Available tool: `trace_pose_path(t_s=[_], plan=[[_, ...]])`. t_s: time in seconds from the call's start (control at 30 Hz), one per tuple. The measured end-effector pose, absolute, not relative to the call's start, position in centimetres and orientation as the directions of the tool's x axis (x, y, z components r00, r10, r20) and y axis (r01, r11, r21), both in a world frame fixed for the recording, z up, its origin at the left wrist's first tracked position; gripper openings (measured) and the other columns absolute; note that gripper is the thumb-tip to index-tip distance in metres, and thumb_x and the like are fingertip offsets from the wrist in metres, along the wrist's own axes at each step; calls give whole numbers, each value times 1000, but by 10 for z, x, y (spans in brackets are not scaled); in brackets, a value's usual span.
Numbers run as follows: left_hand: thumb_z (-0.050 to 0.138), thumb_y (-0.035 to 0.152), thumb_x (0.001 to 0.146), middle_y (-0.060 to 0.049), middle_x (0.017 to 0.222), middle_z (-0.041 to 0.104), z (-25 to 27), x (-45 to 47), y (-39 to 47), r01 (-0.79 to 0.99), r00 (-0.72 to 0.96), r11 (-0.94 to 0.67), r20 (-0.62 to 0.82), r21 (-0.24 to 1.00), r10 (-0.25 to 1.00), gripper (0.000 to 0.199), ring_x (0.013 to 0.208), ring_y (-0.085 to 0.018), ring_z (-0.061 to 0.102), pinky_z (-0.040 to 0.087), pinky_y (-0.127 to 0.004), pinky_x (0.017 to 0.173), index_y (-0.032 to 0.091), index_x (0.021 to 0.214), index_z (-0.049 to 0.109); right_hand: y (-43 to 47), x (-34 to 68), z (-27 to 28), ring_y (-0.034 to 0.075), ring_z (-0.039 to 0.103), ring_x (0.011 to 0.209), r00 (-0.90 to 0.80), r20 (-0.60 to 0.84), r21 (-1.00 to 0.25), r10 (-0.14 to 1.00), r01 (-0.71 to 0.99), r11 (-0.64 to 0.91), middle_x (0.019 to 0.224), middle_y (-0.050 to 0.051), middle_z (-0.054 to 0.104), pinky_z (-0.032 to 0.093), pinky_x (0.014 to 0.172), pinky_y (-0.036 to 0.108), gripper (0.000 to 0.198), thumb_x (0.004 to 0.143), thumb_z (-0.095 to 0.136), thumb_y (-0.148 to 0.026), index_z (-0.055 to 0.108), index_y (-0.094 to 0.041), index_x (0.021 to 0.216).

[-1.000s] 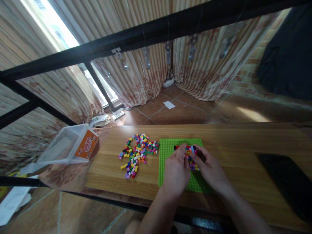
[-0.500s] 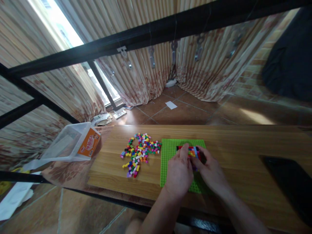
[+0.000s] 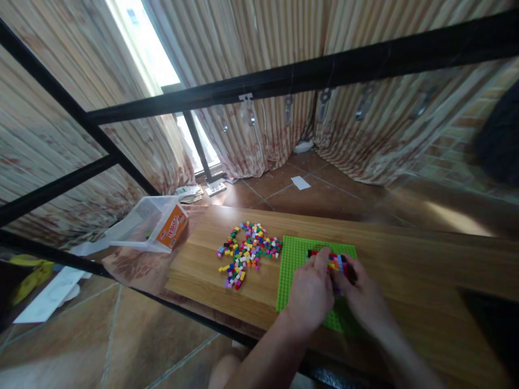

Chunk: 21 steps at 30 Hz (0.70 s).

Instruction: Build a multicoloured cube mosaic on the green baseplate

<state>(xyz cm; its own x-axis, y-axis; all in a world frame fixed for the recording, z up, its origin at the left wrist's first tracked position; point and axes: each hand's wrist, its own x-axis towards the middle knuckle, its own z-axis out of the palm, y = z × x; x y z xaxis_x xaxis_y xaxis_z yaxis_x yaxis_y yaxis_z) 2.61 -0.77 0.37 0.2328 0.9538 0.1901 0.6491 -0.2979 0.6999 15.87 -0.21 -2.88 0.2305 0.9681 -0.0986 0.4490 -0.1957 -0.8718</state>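
A green studded baseplate (image 3: 287,270) lies on the wooden board. Over it, both of my hands hold a small block of joined toy bricks (image 3: 335,262), with red, black, yellow, orange and blue pieces showing. My left hand (image 3: 312,292) is closed at its left side, fingers across the top. On the right side, my right hand (image 3: 363,292) grips it between thumb and fingers. My hands hide much of the bricks, and whether they touch the baseplate I cannot tell. Left of the baseplate is a loose pile of small coloured bricks (image 3: 247,249).
A clear plastic bin (image 3: 140,224) with an orange label stands beyond the left end of the wooden board (image 3: 194,265). A dark flat object (image 3: 486,324) lies at the right. Black metal bars (image 3: 284,81) cross in front of the curtains. A white paper (image 3: 300,183) lies on the floor.
The view has shifted, so the whole scene sits further right, with the board tilted more. Both hands stay on the joined bricks over the baseplate.
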Motion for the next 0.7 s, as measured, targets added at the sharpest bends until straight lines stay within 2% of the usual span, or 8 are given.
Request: trace_pose_path(t_s=[0.2,0.37,0.43,0.5,0.6,0.7], plan=[[52,11,86,-10,117,70,0,20,-4,510,189,-307,243,804,951,48,94,-17,69,56,-30,91,16,134,53,-3,166,-29,33,66,108,193,-73,-838,978,520,-165,123,18,68,49,95,48,71,80,51,-60,54,-14,133],[55,9,82,-3,94,73,13,-28,9,542,29,-166,179,824,983,32,81,-14,67,54,-24,80,18,109,70,-4,166,-26,32,69,101,219,-135,-833,966,504,-231,117,16,71,52,91,46,71,79,54,-61,57,-13,132],[57,7,79,-2,88,73,20,-60,12,652,-18,-57,91,756,996,24,78,-13,66,51,-23,76,19,92,74,-4,166,-24,31,70,97,238,-159,-831,958,492,-260,114,15,73,53,88,45,71,79,54,-62,59,-14,130],[59,7,77,-1,80,73,26,-90,11,785,-72,64,-12,616,997,21,75,-14,64,49,-24,74,19,82,75,-5,167,-23,31,70,97,246,-158,-835,956,484,-263,114,14,73,53,87,44,70,79,54,-63,60,-15,130],[63,7,73,-1,79,71,31,-118,7,883,-89,133,-117,450,989,24,77,-16,64,48,-26,75,21,87,77,-4,167,-25,32,70,95,258,-148,-841,955,475,-258,112,13,74,53,86,45,69,78,56,-63,62,-17,128],[63,9,74,-3,86,72,31,-122,4,917,-75,123,-139,380,987,28,83,-18,64,48,-29,81,23,93,78,-4,168,-29,33,70,91,273,-160,-840,949,467,-276,109,13,75,53,82,46,67,78,56,-64,63,-18,126]])
